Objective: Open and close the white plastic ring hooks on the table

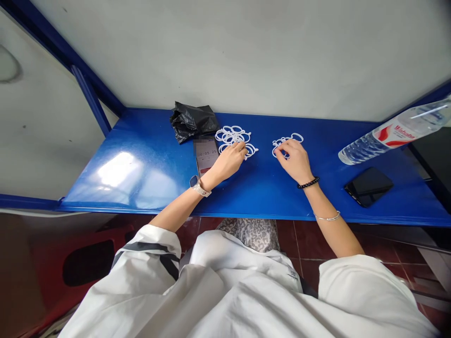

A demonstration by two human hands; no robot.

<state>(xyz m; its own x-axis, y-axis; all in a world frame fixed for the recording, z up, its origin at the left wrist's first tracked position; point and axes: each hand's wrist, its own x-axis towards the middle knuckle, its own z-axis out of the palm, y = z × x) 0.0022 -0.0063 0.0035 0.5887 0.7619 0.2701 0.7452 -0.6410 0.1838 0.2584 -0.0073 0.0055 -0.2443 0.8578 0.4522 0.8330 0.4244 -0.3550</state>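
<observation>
Two groups of thin white plastic rings, each ring with a small knob, lie on the blue table. My left hand (228,162) reaches over the larger pile of white rings (229,134), its fingers pinched together on a ring there. Part of that pile is hidden under the fingers. To the right, my right hand (295,159) is at the smaller group of white rings (297,137). Its thumb and curled fingers close on a ring at the group's near side, and the palm hides some of the rest.
A phone showing a timer (206,157) lies beside my left wrist, below a crumpled black plastic bag (193,121). At the right are a water bottle (391,134) and a dark phone (369,187). A pale wall (253,56) borders the blue table (169,159) at the back.
</observation>
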